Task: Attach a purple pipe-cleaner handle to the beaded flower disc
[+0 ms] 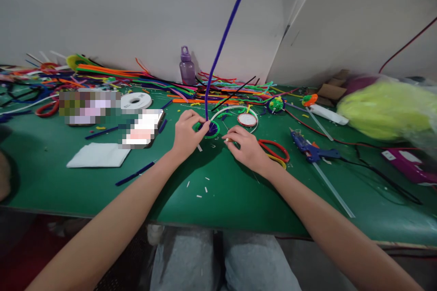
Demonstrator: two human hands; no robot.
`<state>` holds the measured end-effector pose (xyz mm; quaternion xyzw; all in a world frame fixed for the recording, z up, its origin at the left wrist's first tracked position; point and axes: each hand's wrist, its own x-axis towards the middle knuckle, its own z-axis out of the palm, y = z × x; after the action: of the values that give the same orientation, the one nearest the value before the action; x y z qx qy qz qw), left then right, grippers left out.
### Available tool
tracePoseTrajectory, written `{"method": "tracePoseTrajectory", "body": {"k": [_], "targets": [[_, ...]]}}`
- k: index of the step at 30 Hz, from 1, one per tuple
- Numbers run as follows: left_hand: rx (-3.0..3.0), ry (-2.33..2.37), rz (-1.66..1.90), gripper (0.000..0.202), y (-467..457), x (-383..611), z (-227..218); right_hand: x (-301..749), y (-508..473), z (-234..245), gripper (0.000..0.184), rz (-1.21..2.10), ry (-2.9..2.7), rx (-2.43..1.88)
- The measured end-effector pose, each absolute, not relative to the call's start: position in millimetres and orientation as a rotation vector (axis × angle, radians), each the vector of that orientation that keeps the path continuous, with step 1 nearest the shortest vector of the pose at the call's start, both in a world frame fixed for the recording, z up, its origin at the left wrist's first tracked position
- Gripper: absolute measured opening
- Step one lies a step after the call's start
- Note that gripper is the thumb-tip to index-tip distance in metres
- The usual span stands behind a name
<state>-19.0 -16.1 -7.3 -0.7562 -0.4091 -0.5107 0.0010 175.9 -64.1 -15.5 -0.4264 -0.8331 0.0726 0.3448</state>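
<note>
My left hand [186, 135] pinches the base of a long dark blue pipe cleaner [225, 38] that stands up from the table and leans to the right. Its lower end is coiled into a small blue and green disc [212, 129] under my fingertips. My right hand [246, 148] rests just right of the disc, its fingers curled round a small pale piece that I cannot make out. A white wire ring [235, 110] and a small round red-rimmed piece [247, 119] lie just behind the hands.
Red-handled scissors [275, 149] lie beside my right wrist, a blue glue gun [309, 148] further right. Piles of coloured pipe cleaners [112, 75] line the back, with a purple bottle [187, 67], a white tape roll [135, 100], a folded tissue [99, 154] and yellow fluff [382, 109].
</note>
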Motion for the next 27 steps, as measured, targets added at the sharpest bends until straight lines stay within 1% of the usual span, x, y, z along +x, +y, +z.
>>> {"method": "tracePoseTrajectory", "body": {"k": [5, 9, 13, 16, 19, 22, 27], "targets": [[-2.365, -1.286, -1.604, 0.014, -16, -19, -7, 176, -69, -14, 0.024, 0.144, -2.241, -1.132], [-2.37, -1.283, -1.595, 0.014, -15, -19, -8, 173, -70, -17, 0.032, 0.177, -2.271, -1.147], [-2.369, -1.284, -1.595, 0.014, -15, -19, -8, 173, -65, -19, 0.041, 0.261, -2.256, -1.126], [-2.368, -1.288, -1.595, 0.014, -16, -19, -8, 174, -64, -17, 0.044, 0.419, -2.203, -1.133], [-2.369, -1.29, -1.594, 0.014, -16, -19, -7, 174, -66, -12, 0.035, 0.554, -2.096, -1.169], [-2.368, -1.294, -1.593, 0.014, -15, -19, -8, 172, -67, -9, 0.024, 0.572, -2.045, -1.183], [-2.368, -1.304, -1.592, 0.013, -15, -19, -8, 170, -67, -9, 0.023, 0.549, -2.072, -1.169]]}}
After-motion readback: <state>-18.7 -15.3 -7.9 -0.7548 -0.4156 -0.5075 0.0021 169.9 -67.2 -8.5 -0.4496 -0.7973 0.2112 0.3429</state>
